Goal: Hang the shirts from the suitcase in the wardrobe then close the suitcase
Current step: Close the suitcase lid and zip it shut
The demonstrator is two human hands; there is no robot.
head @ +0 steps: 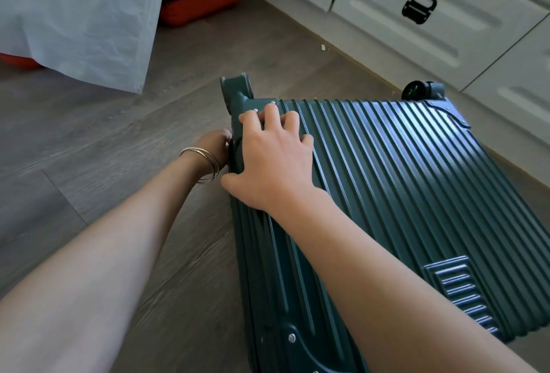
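I see the green suitcase (387,194) lying flat on the wooden floor (104,149), lid down, its long axis running from me toward the wheels (416,89) at its far end. My right hand (273,158) presses spread fingers on the suitcase's far-left corner. My left hand (215,143) is at the suitcase's left side edge, probably working the zip or latch; its fingers are hidden, so I can't tell its grip.
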